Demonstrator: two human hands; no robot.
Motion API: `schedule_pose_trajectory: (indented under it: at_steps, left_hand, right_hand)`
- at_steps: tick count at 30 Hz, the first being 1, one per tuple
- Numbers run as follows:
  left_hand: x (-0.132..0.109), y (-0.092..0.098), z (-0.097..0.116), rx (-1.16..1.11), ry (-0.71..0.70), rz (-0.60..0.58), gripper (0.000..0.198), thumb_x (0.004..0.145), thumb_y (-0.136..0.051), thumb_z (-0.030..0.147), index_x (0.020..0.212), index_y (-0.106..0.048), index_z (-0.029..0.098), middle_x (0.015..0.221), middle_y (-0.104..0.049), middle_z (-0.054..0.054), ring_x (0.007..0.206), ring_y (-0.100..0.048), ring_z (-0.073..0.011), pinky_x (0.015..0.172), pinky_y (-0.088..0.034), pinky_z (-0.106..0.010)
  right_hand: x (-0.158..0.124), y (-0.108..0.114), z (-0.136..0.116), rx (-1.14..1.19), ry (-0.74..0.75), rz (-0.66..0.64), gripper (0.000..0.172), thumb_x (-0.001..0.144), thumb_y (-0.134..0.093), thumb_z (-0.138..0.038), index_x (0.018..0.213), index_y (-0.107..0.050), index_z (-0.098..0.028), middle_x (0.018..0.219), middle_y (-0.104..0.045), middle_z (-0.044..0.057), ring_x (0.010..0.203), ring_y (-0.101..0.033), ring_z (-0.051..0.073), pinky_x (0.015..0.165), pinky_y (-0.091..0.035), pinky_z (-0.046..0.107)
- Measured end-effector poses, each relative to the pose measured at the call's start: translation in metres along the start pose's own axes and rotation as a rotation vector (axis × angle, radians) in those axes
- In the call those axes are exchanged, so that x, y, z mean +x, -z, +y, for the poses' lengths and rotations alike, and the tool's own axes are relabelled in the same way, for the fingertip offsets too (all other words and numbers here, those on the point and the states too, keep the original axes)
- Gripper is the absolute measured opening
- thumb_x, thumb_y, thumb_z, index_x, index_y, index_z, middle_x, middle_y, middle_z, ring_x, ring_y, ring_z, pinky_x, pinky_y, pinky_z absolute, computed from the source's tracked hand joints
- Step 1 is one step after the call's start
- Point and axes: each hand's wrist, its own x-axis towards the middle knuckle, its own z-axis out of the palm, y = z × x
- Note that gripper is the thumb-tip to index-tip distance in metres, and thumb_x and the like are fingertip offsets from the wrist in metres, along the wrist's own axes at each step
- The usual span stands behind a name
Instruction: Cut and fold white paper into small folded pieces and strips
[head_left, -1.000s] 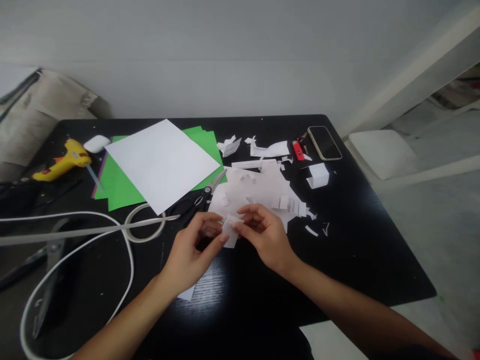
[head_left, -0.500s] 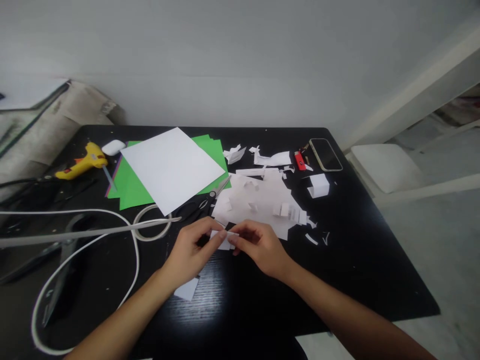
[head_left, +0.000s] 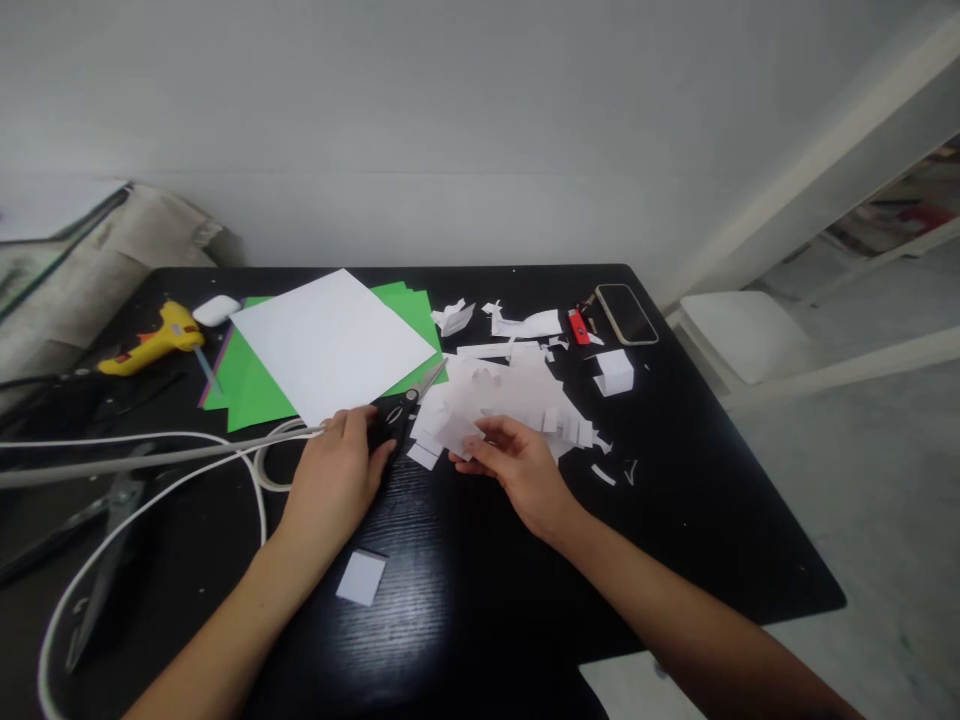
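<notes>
My left hand (head_left: 335, 468) is at the black handles of a pair of scissors (head_left: 403, 405), its fingers curled and thumb closing on the near handle. The scissors lie with their silver blades pointing up and right, beside the green sheets. My right hand (head_left: 525, 470) pinches a small white paper piece (head_left: 457, 432) between thumb and fingers, above cut white paper (head_left: 517, 385) on the table. Another small white paper square (head_left: 361, 578) lies near me, to the right of my left forearm.
White cable (head_left: 259, 490) loops across the left, close to my left hand. A yellow glue gun (head_left: 161, 340), green sheets (head_left: 259, 395) under a white sheet (head_left: 337, 340), a red lighter (head_left: 577, 327), a phone (head_left: 628, 314) and a folded white paper box (head_left: 615, 372) lie farther back.
My left hand has let go of the small paper piece and moved left to the scissors handles. My right hand keeps the piece, now tilted. The view has shifted slightly.
</notes>
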Motion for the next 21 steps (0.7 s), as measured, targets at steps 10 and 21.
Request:
schedule_pose_trajectory:
  at_steps: [10, 21]
  left_hand:
    - [-0.001, 0.006, 0.000, 0.117, 0.003, -0.005, 0.036, 0.103, -0.043, 0.031, 0.113, -0.064, 0.003, 0.108, -0.071, -0.025, 0.094, -0.073, -0.0380, 0.081, -0.058, -0.049]
    - [-0.002, 0.026, 0.010, -0.345, 0.206, -0.131, 0.039, 0.097, -0.049, 0.052, 0.115, -0.054, 0.017, 0.096, -0.073, -0.010, 0.067, -0.069, -0.0252, 0.067, -0.055, -0.039]
  right_hand:
    - [0.002, 0.003, -0.011, 0.147, 0.091, 0.050, 0.042, 0.068, -0.098, -0.028, 0.100, -0.070, -0.024, 0.078, -0.076, -0.006, 0.078, -0.079, 0.016, 0.075, -0.065, 0.026]
    - [0.008, 0.009, -0.020, 0.142, 0.180, 0.092, 0.028, 0.068, -0.096, -0.027, 0.086, -0.076, -0.023, 0.081, -0.076, -0.004, 0.082, -0.078, 0.014, 0.080, -0.064, 0.025]
